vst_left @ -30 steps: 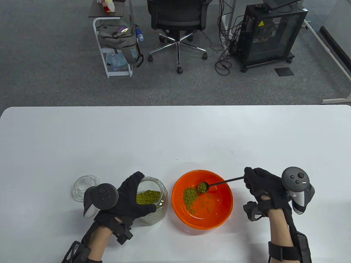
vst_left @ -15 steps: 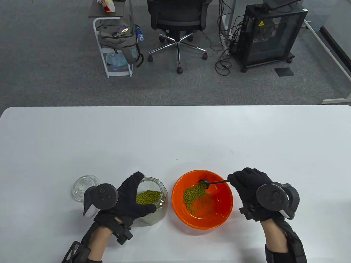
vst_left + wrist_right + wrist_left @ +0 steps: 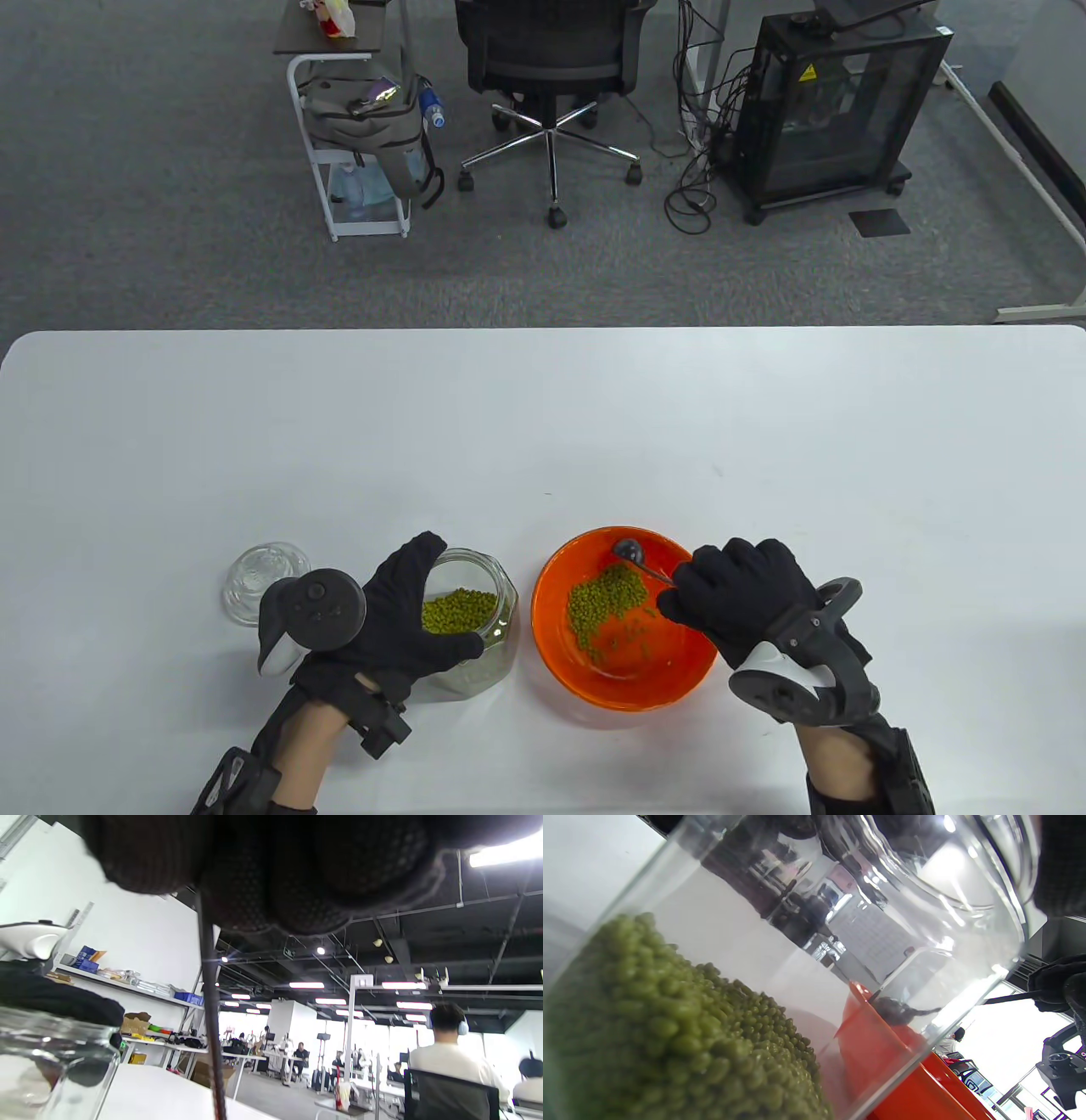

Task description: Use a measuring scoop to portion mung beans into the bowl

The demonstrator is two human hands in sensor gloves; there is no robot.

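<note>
Scoop turned over above the orange plastic bowl [image 3: 679, 679]

Right hand [image 3: 747, 603] pinches the thin, stiff black metal measuring scoop [image 3: 629, 550] at its handle end; left hand [image 3: 390, 620] grips the fragile, slippery clear glass jar [image 3: 496, 611].

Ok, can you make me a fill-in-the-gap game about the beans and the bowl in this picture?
1. The bowl with the pile of mung beans in it is coloured ____.
2. The left hand holds a clear glass ____ of beans.
3. The measuring scoop held by the right hand is turned over above the ____.
4. The round glass lid lies on the table to the ____ of the jar.

Missing words: orange; jar; bowl; left
</note>
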